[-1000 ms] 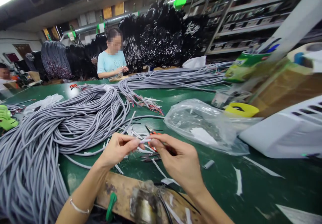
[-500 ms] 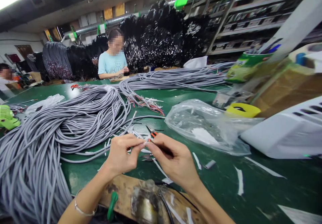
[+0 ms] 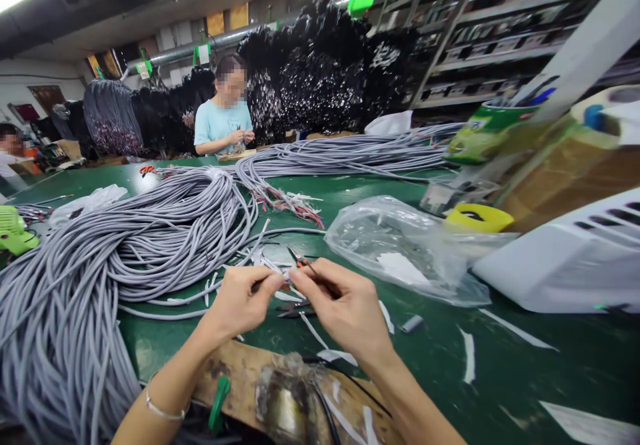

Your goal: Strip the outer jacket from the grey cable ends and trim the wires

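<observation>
My left hand (image 3: 245, 298) is pinched at the table's middle, its fingertips meeting those of my right hand (image 3: 345, 305). Between them is a tiny whitish and purple piece, too small to name. A thin dark item shows at my right fingertips; what it is I cannot make out. Just beyond my hands lie pliers with red-orange grips (image 3: 301, 260), partly hidden. Another dark cutting tool (image 3: 293, 310) rests below my fingertips, among white strips. A large bundle of grey cables (image 3: 175, 232) spreads to the left.
A clear plastic bag (image 3: 385, 245), a yellow ring (image 3: 479, 218) and a white vented casing (image 3: 565, 258) are on the right. In front sits a wooden board (image 3: 235, 372) with a metal device. Across the green table (image 3: 500, 378), a person (image 3: 223, 122) works with both hands.
My fingertips have shifted slightly left and come closer together, and the small piece between them looks different. The person opposite has raised their hands a little.
</observation>
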A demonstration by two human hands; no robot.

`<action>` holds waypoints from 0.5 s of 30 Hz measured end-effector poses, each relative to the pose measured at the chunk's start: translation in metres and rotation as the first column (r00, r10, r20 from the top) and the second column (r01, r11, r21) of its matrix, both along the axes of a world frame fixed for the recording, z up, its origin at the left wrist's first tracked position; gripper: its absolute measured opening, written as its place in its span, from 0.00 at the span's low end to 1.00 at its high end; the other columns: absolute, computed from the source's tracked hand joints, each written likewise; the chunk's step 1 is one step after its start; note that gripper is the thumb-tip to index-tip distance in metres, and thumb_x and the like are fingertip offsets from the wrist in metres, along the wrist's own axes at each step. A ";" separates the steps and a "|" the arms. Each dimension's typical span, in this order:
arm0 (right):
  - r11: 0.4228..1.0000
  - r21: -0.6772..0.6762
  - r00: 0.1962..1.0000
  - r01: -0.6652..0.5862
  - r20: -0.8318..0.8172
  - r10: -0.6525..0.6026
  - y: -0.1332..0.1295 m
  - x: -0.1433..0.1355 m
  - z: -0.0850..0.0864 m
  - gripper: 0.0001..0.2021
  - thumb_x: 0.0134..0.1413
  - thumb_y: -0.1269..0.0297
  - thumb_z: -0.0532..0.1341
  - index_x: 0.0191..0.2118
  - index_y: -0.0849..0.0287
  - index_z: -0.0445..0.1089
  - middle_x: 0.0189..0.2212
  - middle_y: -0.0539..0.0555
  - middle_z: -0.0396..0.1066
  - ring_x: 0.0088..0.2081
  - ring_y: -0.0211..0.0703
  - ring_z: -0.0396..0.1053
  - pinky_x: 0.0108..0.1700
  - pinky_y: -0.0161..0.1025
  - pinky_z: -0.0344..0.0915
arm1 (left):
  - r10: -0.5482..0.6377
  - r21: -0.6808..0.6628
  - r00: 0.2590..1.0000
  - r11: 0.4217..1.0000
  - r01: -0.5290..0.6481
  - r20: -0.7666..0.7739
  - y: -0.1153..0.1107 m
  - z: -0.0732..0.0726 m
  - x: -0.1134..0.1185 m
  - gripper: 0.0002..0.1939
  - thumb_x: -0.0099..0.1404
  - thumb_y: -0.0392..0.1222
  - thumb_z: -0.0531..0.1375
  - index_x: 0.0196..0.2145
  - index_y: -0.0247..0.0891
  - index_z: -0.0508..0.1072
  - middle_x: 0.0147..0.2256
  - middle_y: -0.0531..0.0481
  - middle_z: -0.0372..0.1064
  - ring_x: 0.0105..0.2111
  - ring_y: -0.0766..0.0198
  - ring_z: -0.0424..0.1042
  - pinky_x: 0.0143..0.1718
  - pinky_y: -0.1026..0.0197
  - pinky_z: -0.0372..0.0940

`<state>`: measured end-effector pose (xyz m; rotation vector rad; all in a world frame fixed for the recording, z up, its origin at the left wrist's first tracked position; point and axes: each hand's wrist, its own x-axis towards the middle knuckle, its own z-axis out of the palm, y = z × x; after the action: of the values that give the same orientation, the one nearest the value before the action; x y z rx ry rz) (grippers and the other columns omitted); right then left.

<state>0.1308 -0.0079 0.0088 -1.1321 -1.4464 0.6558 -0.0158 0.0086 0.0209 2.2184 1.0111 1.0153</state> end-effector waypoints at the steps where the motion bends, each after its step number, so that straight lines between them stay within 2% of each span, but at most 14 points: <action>1: 0.999 -0.018 0.999 0.040 0.006 -0.040 0.001 0.002 0.000 0.14 0.44 0.59 0.58 0.15 0.60 0.60 0.15 0.47 0.55 0.20 0.32 0.51 0.22 0.32 0.49 | -0.006 0.020 0.998 1.000 0.007 -0.061 0.001 0.001 -0.001 0.15 0.63 0.38 0.50 0.24 0.31 0.72 0.18 0.52 0.62 0.19 0.70 0.58 0.22 0.67 0.52; 2: 0.997 -0.063 0.999 0.034 -0.007 -0.034 0.003 0.004 0.000 0.15 0.42 0.58 0.58 0.13 0.60 0.58 0.14 0.46 0.53 0.19 0.32 0.50 0.21 0.32 0.48 | -0.024 0.043 0.993 0.999 0.029 -0.112 0.001 0.003 -0.003 0.15 0.63 0.37 0.50 0.25 0.31 0.72 0.20 0.51 0.63 0.21 0.69 0.59 0.24 0.67 0.53; 4: 0.969 -0.221 0.992 -0.112 -0.084 0.096 0.007 0.007 0.000 0.16 0.38 0.57 0.59 0.12 0.60 0.57 0.12 0.45 0.50 0.17 0.30 0.47 0.19 0.31 0.46 | -0.111 0.062 0.980 0.990 0.123 -0.166 0.002 0.005 -0.008 0.14 0.63 0.36 0.49 0.28 0.31 0.73 0.24 0.48 0.65 0.25 0.67 0.62 0.28 0.65 0.56; 6: 0.863 -0.381 0.939 -0.332 -0.225 0.262 0.010 0.007 0.001 0.17 0.34 0.54 0.60 0.12 0.59 0.57 0.11 0.43 0.48 0.15 0.28 0.44 0.17 0.30 0.41 | -0.225 0.041 0.966 0.972 0.232 -0.125 0.003 0.006 -0.012 0.12 0.62 0.36 0.50 0.33 0.32 0.73 0.28 0.46 0.66 0.29 0.65 0.63 0.31 0.64 0.58; 7: 0.803 -0.427 0.903 -0.417 -0.295 0.312 0.011 0.006 0.001 0.17 0.33 0.52 0.60 0.14 0.59 0.57 0.10 0.43 0.48 0.13 0.27 0.42 0.16 0.30 0.39 | -0.264 0.026 0.962 0.964 0.266 -0.067 0.004 0.006 -0.013 0.11 0.62 0.36 0.51 0.33 0.31 0.72 0.29 0.46 0.66 0.29 0.65 0.64 0.32 0.64 0.58; 8: 0.770 -0.440 0.878 -0.462 -0.347 0.329 0.011 0.003 0.001 0.17 0.33 0.50 0.60 0.15 0.59 0.59 0.10 0.42 0.49 0.12 0.27 0.41 0.15 0.30 0.37 | -0.272 0.011 0.962 0.962 0.272 0.007 0.004 0.005 -0.013 0.10 0.61 0.36 0.52 0.33 0.31 0.72 0.28 0.46 0.66 0.29 0.65 0.64 0.32 0.64 0.59; 9: 0.781 -0.419 0.873 -0.462 -0.371 0.317 0.009 0.000 0.000 0.17 0.34 0.49 0.60 0.17 0.60 0.60 0.10 0.43 0.50 0.12 0.27 0.40 0.14 0.30 0.37 | -0.241 -0.004 0.967 0.970 0.242 0.087 0.005 0.003 -0.012 0.09 0.60 0.36 0.52 0.33 0.31 0.72 0.27 0.47 0.66 0.28 0.65 0.64 0.30 0.65 0.59; 10: 0.829 -0.368 0.886 -0.422 -0.360 0.291 0.008 -0.004 -0.001 0.17 0.37 0.49 0.59 0.18 0.60 0.62 0.11 0.43 0.52 0.12 0.27 0.41 0.14 0.30 0.38 | -0.170 -0.018 0.972 0.984 0.176 0.162 0.005 0.000 -0.010 0.08 0.60 0.36 0.53 0.32 0.31 0.71 0.27 0.47 0.66 0.27 0.66 0.64 0.29 0.65 0.59; 12: 0.952 -0.185 0.952 -0.242 -0.234 0.197 0.002 -0.012 -0.005 0.16 0.45 0.53 0.56 0.20 0.61 0.64 0.12 0.45 0.54 0.13 0.29 0.46 0.15 0.31 0.43 | 0.031 -0.029 0.970 0.999 -0.025 0.242 0.006 -0.006 -0.005 0.07 0.59 0.36 0.54 0.31 0.31 0.71 0.25 0.48 0.64 0.25 0.67 0.63 0.25 0.67 0.59; 13: 0.989 -0.051 0.983 -0.140 -0.130 0.132 0.000 -0.013 -0.006 0.14 0.48 0.57 0.55 0.20 0.61 0.65 0.13 0.46 0.55 0.15 0.30 0.49 0.16 0.30 0.46 | 0.121 -0.004 0.965 0.992 -0.123 0.233 0.006 -0.009 -0.003 0.07 0.58 0.35 0.54 0.31 0.31 0.72 0.25 0.49 0.63 0.24 0.67 0.63 0.24 0.67 0.58; 14: 0.993 0.099 0.998 -0.064 -0.009 0.065 -0.003 -0.014 -0.007 0.13 0.50 0.61 0.55 0.20 0.61 0.66 0.14 0.47 0.57 0.16 0.31 0.53 0.18 0.30 0.49 | 0.178 0.047 0.964 0.981 -0.191 0.196 0.006 -0.013 -0.001 0.07 0.57 0.33 0.54 0.31 0.31 0.73 0.24 0.49 0.63 0.23 0.68 0.62 0.24 0.67 0.58; 15: 0.970 0.243 0.993 -0.021 0.114 -0.007 -0.004 -0.012 -0.007 0.11 0.51 0.65 0.55 0.21 0.61 0.66 0.15 0.48 0.59 0.18 0.32 0.55 0.20 0.30 0.51 | 0.194 0.117 0.971 0.971 -0.211 0.138 0.006 -0.016 0.001 0.08 0.57 0.32 0.54 0.31 0.32 0.73 0.24 0.50 0.62 0.23 0.68 0.62 0.24 0.67 0.57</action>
<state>0.1187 -0.0124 0.0017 -0.9843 -1.5815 0.4083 -0.0148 0.0146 0.0053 2.1542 1.1623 1.3290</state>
